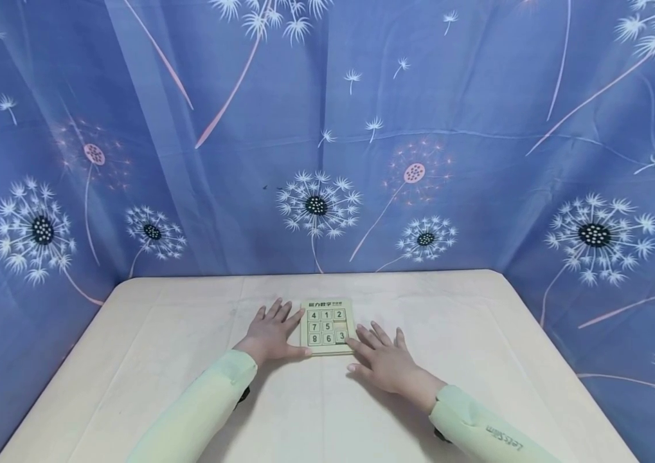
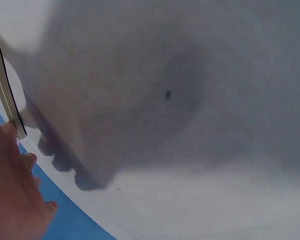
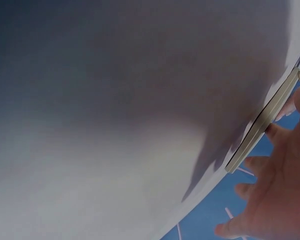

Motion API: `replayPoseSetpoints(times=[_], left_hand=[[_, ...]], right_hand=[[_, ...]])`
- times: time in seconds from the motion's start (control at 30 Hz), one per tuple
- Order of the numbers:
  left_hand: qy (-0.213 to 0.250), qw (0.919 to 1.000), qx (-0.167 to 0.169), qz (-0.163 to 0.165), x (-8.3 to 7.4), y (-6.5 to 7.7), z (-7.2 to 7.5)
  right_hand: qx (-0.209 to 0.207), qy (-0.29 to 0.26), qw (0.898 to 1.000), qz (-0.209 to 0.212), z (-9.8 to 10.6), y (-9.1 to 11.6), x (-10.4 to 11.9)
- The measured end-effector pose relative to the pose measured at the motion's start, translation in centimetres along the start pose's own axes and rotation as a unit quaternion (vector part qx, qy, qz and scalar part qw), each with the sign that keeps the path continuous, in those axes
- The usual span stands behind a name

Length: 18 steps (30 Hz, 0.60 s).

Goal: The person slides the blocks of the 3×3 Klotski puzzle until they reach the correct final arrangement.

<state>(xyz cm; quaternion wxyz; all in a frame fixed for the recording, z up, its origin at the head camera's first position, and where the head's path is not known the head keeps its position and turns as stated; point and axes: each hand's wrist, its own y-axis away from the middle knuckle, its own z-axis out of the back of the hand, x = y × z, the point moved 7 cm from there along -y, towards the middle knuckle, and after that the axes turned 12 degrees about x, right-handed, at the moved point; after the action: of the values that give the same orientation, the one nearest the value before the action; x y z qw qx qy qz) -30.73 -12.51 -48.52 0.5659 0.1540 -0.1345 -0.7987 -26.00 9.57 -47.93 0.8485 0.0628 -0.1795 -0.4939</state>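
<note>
In the head view a pale, square number slide puzzle (image 1: 327, 350) lies on the table. Its tiles read 4 1 2 on top, 7 5 with a gap at the right in the middle, then 8 6 3. My left hand (image 1: 272, 335) is spread along the left side, forefinger by the upper edge and thumb at the lower corner. From the right comes my right hand (image 1: 387, 363), its forefinger reaching the 3 tile (image 1: 341, 336); the other fingers are extended and apart. Both wrist views catch only the puzzle's edge, beside the left hand (image 2: 15, 190) and the right hand (image 3: 282, 185).
A cream-coloured table (image 1: 159, 328) carries the puzzle near its far side. Blue cloth (image 1: 234, 180) printed with dandelions hangs behind it and along both sides. Pale green sleeves (image 1: 200, 402) cover both forearms.
</note>
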Motion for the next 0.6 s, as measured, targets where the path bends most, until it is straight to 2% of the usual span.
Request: replayPoseSetpoints(times=[0.13, 0.6], left_hand=[[0.0, 1.0, 0.002, 0.001, -0.02, -0.02, 0.04], [0.005, 1.0, 0.004, 0.007, 0.13, 0.06, 0.19]], right_hand=[[-0.01, 0.008, 1.0, -0.001, -0.21, -0.36, -0.19], [0.003, 0.0, 1.0, -0.026, 0.23, -0.78, 0.03]])
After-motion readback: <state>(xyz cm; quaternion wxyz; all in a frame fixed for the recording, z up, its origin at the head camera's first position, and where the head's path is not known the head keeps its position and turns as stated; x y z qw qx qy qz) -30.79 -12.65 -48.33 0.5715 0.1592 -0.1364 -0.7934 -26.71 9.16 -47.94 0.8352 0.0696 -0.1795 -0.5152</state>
